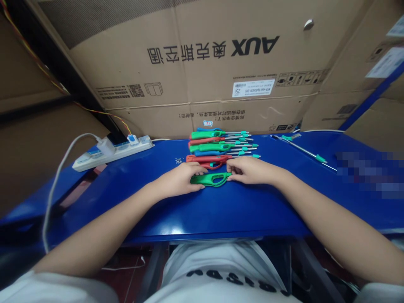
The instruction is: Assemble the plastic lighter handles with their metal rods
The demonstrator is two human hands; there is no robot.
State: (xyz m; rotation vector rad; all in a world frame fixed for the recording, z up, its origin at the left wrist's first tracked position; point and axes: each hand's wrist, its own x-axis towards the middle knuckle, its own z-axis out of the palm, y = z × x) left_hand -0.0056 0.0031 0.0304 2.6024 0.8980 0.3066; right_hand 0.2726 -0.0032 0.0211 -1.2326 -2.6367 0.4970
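A green long-nosed lighter (pixel 206 180) lies sideways between my hands, low over the blue tabletop. My left hand (pixel 181 180) grips its handle end, thumb below and fingers above. At the trigger end, my right hand (pixel 244 170) pinches the front of the lighter; its nozzle is hidden behind the fingers. Just beyond is a row of similar lighters in red, green and blue, their metal nozzles pointing right with teal pieces on them. The nearest is a red lighter (pixel 205 158), close to the fingers of both hands.
A white power strip (pixel 113 152) with plugs and a cable sits at the left. Thin metal rods (pixel 303 151) with teal pieces lie at the right. A cardboard sheet (pixel 202 84) stands along the back of the blue table (pixel 221 214). Small bits (pixel 178 160) lie left of the lighters.
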